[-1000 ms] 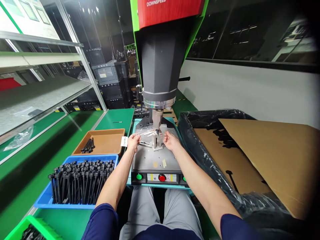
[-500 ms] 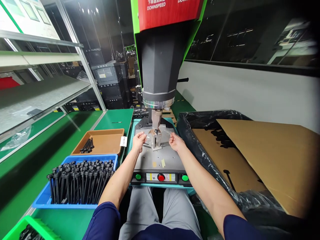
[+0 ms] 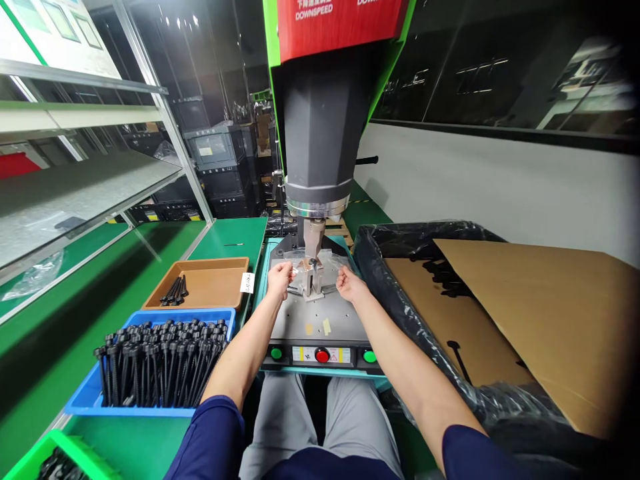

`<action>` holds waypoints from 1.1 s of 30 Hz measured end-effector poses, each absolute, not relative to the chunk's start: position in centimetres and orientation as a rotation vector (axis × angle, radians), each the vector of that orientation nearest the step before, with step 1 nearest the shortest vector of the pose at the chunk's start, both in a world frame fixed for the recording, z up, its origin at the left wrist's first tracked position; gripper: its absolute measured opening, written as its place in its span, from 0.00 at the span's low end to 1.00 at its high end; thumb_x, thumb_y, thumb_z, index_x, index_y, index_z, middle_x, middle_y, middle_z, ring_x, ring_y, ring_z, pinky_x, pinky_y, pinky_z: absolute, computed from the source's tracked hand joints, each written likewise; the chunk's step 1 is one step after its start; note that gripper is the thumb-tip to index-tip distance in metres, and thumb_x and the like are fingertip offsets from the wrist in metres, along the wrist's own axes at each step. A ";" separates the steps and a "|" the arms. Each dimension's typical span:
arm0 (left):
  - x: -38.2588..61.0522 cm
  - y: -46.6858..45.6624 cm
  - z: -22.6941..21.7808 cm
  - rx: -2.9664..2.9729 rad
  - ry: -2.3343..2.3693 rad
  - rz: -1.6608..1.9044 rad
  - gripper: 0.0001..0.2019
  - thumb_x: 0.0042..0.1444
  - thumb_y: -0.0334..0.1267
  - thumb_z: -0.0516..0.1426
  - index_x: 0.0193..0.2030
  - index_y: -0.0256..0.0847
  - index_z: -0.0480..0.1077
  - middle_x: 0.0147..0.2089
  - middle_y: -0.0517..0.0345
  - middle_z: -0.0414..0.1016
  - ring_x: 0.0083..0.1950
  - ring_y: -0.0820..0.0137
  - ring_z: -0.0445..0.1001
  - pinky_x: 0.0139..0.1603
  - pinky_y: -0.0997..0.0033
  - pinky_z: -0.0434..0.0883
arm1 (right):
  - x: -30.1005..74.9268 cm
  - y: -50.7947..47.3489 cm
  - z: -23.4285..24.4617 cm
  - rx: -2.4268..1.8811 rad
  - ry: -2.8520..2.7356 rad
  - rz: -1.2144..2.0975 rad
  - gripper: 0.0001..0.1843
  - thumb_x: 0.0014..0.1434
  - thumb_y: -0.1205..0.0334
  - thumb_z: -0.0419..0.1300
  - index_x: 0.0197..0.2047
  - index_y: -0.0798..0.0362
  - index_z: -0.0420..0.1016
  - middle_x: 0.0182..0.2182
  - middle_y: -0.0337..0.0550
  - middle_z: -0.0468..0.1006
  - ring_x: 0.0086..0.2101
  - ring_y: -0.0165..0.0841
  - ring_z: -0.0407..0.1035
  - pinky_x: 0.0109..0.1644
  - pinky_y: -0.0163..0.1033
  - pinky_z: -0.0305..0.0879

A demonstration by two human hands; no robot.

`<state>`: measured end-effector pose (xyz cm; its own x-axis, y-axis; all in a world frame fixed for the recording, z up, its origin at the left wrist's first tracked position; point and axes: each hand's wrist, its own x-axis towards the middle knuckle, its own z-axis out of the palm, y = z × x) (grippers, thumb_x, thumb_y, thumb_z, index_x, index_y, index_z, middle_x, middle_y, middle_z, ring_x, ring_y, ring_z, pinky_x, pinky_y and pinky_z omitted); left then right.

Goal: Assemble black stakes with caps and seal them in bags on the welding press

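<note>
My left hand [image 3: 280, 280] is closed in a pinch at the left side of a metal fixture [image 3: 313, 293]. Opposite it, my right hand [image 3: 351, 284] pinches too, on the fixture's right. Between them runs a thin clear plastic film [image 3: 330, 264], gripped by the fingers of both hands and passing around the fixture's upper part. A small black part [image 3: 313, 263] sits in the top of the fixture. Just above it is the metal tip [image 3: 314, 235] of the press machine [image 3: 320, 127]; whether they touch, I cannot tell.
Left are a blue tray [image 3: 145, 412] packed with black bolt-like parts, a brown tray [image 3: 215, 263] with several more, and a bright green bin [image 3: 75, 453]. A plastic-lined box [image 3: 400, 293] with cardboard [image 3: 540, 300] stands right. Green buttons [image 3: 369, 356] and a red button [image 3: 322, 355] line the machine's front.
The clear film shows more widely now, on both sides of the fixture. My left hand has shifted very slightly; my right hand has moved a touch inward.
</note>
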<state>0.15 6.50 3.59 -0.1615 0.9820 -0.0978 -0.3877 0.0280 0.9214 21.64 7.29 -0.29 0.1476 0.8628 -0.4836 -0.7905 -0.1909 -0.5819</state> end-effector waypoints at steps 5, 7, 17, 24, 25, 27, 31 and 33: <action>0.4 6.6 3.4 0.786 1.071 1.428 0.16 0.43 0.44 0.67 0.28 0.36 0.68 0.25 0.60 0.71 0.23 0.78 0.69 0.22 0.79 0.59 | 21.4 6.7 -0.8 -0.947 -0.077 1.515 0.12 0.65 0.62 0.61 0.30 0.52 0.66 0.17 0.30 0.69 0.13 0.19 0.61 0.15 0.21 0.59; 0.4 6.7 3.2 0.788 1.076 1.418 0.17 0.43 0.44 0.68 0.28 0.37 0.67 0.25 0.61 0.71 0.23 0.78 0.69 0.22 0.79 0.59 | 21.3 6.4 -0.8 -0.941 -0.069 1.526 0.12 0.67 0.61 0.59 0.30 0.52 0.66 0.18 0.30 0.69 0.14 0.19 0.61 0.16 0.21 0.60; 0.3 5.6 3.6 0.772 1.088 1.349 0.16 0.45 0.43 0.68 0.29 0.37 0.66 0.26 0.60 0.70 0.23 0.77 0.70 0.23 0.79 0.61 | 20.4 3.4 -0.8 -0.902 -0.039 1.584 0.17 0.67 0.49 0.55 0.34 0.53 0.68 0.21 0.37 0.72 0.18 0.24 0.65 0.17 0.24 0.63; -0.3 4.6 3.8 0.760 1.147 1.299 0.14 0.53 0.44 0.64 0.35 0.35 0.69 0.36 0.49 0.76 0.27 0.75 0.73 0.28 0.73 0.68 | 19.4 0.4 -1.2 -0.865 -0.078 1.691 0.20 0.67 0.46 0.54 0.34 0.55 0.69 0.22 0.38 0.71 0.19 0.23 0.63 0.18 0.25 0.61; -0.4 4.3 3.8 0.761 1.167 1.298 0.14 0.54 0.44 0.63 0.36 0.35 0.69 0.38 0.47 0.76 0.28 0.74 0.73 0.30 0.71 0.69 | 19.2 -0.2 -1.2 -0.883 -0.132 1.694 0.21 0.67 0.46 0.54 0.33 0.55 0.69 0.22 0.38 0.70 0.19 0.23 0.62 0.18 0.25 0.60; -0.7 3.3 3.7 0.769 1.209 1.322 0.14 0.56 0.46 0.61 0.39 0.35 0.70 0.42 0.44 0.76 0.31 0.70 0.75 0.34 0.67 0.72 | 18.7 -1.9 -1.3 -0.937 -0.292 1.658 0.21 0.64 0.44 0.57 0.34 0.56 0.71 0.22 0.38 0.69 0.19 0.24 0.61 0.19 0.27 0.59; -2.2 -1.2 1.9 0.925 1.305 1.484 0.16 0.57 0.47 0.59 0.49 0.41 0.71 0.47 0.45 0.77 0.43 0.61 0.78 0.44 0.59 0.75 | 19.2 -6.2 -2.7 -1.019 -0.523 1.472 0.22 0.48 0.46 0.71 0.36 0.54 0.73 0.23 0.36 0.70 0.22 0.26 0.62 0.21 0.29 0.58; -3.4 -4.6 0.0 1.062 1.394 1.571 0.20 0.56 0.47 0.59 0.53 0.42 0.69 0.48 0.46 0.76 0.48 0.59 0.77 0.49 0.57 0.75 | 20.5 -8.4 -4.2 -1.193 -0.723 1.211 0.23 0.44 0.46 0.72 0.36 0.53 0.74 0.26 0.39 0.73 0.25 0.29 0.65 0.25 0.32 0.62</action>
